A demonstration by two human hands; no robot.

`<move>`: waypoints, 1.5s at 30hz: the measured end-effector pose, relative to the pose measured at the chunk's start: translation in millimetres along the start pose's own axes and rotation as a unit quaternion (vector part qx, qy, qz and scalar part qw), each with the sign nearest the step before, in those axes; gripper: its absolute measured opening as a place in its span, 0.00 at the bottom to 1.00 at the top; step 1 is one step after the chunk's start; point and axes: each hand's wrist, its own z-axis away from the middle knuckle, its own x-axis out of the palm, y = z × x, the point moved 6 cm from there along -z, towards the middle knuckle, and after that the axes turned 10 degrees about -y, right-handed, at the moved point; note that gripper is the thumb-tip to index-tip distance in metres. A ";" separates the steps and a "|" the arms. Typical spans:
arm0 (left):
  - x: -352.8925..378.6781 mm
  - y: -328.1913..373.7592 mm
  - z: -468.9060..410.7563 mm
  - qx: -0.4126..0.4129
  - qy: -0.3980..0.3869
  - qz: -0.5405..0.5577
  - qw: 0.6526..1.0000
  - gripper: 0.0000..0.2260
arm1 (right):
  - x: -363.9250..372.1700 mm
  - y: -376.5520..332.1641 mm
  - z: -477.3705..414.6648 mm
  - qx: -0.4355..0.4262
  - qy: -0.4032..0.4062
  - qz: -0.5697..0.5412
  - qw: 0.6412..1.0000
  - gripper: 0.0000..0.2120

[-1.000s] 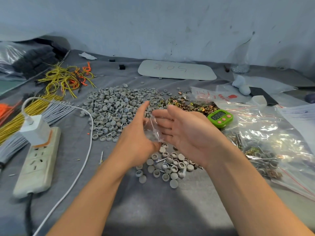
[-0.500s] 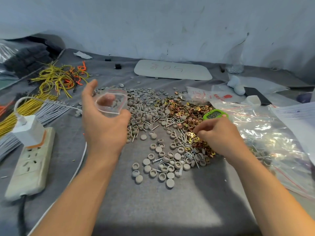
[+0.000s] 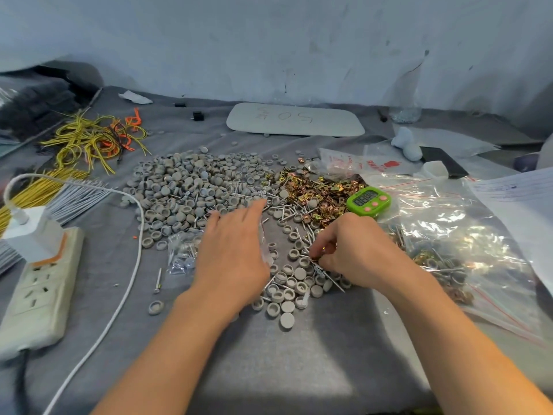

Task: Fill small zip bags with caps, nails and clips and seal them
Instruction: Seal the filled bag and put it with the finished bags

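Clip (image 3: 324,250) in right grip's (image 3: 356,253) pinch (left grip (image 3: 232,253) flat, open, on zip bag (image 3: 264,250)).

1. Single view, head-worn; looks forward and down over the counter (image 3: 269,360), facing the wall (image 3: 269,40) behind the green timer (image 3: 368,201).
2. Near range: forearms enter at bottom edge; left hand (image 3: 233,250) and right hand (image 3: 353,253) sit just nearer than the timer.
3. Wide-angle: field spans power strip (image 3: 39,283), far left of timer, to paper sheet (image 3: 514,199), right of it.
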 end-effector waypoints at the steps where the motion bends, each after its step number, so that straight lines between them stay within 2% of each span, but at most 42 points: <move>1: 1.1 -0.1 -0.4 0.003 -0.010 0.007 1.000 0.45 | 0.7 0.6 -0.9 0.000 0.004 -0.007 1.000 0.13; 3: -0.3 1.0 0.7 0.013 -0.018 0.030 0.999 0.47 | 1.7 1.8 -3.0 -0.001 0.012 -0.015 1.000 0.10; 5: -6.9 4.3 3.6 0.021 0.002 0.084 0.996 0.44 | 2.6 3.0 -4.8 0.001 0.016 -0.013 1.000 0.09; 7: -15.4 7.1 8.0 0.026 0.036 0.147 0.988 0.38 | 3.0 4.2 -3.6 0.004 0.037 -0.031 0.999 0.10; 9: -22.1 9.8 10.7 0.038 0.060 0.184 0.980 0.27 | 3.4 5.8 -0.5 -0.013 0.055 -0.133 0.989 0.10; 11: -24.3 10.4 10.6 0.036 0.051 0.195 0.979 0.19 | 4.8 5.3 4.3 -0.043 0.041 -0.301 0.952 0.08; 13: -24.6 11.8 9.4 0.045 0.015 0.201 0.978 0.24 | 5.3 3.5 8.4 -0.067 0.016 -0.435 0.898 0.07; 15: -25.6 12.2 8.6 0.062 -0.017 0.225 0.972 0.30 | 5.6 0.5 10.1 -0.083 -0.004 -0.520 0.850 0.06; 16: -26.6 11.8 8.7 0.068 -0.024 0.242 0.968 0.29 | 6.1 -1.4 10.5 -0.087 -0.012 -0.546 0.833 0.06; 19: -32.2 11.0 12.8 0.083 0.016 0.267 0.960 0.21 | 8.5 -7.6 10.4 -0.089 -0.028 -0.572 0.815 0.05; 23: -32.3 13.7 12.6 0.081 0.041 0.322 0.942 0.10 | 7.5 -13.9 9.9 -0.107 -0.032 -0.551 0.827 0.05; 25: -30.5 8.6 10.4 0.064 0.036 0.348 0.935 0.07 | 9.2 -17.4 9.4 -0.112 -0.043 -0.546 0.829 0.05; 29: -33.7 6.5 12.2 0.065 0.047 0.373 0.924 0.05 | 15.0 -20.0 8.8 -0.110 -0.086 -0.576 0.806 0.05; 33: -40.9 3.8 14.4 0.075 0.065 0.364 0.926 0.12 | 13.9 -14.8 5.4 -0.079 -0.040 -0.582 0.808 0.08; 35: -45.5 -5.2 11.6 0.075 0.064 0.324 0.941 0.21 | 12.7 -10.9 2.6 -0.052 0.013 -0.525 0.850 0.08; 36: -44.5 -9.6 9.8 0.074 0.032 0.297 0.951 0.28 | 12.6 -10.0 1.8 -0.040 0.038 -0.477 0.877 0.08; 38: -31.2 -15.7 9.0 0.066 -0.102 0.233 0.965 0.42 | 14.0 -8.9 0.7 -0.013 0.082 -0.381 0.921 0.08; 40: -12.9 -20.0 13.5 0.046 -0.226 0.159 0.960 0.54 | 16.0 -10.9 -0.1 0.004 0.103 -0.290 0.951 0.07; 41: -7.1 -21.2 15.2 0.035 -0.252 0.128 0.959 0.58 | 16.9 -13.9 -0.5 0.005 0.104 -0.258 0.960 0.07; 42: -4.4 -22.1 14.5 0.022 -0.252 0.108 0.961 0.60 | 17.4 -17.2 -1.6 0.005 0.102 -0.244 0.964 0.07; 45: -8.1 -20.4 5.0 -0.013 -0.181 0.081 0.980 0.61 | 16.9 -25.0 -6.9 0.017 0.105 -0.227 0.968 0.07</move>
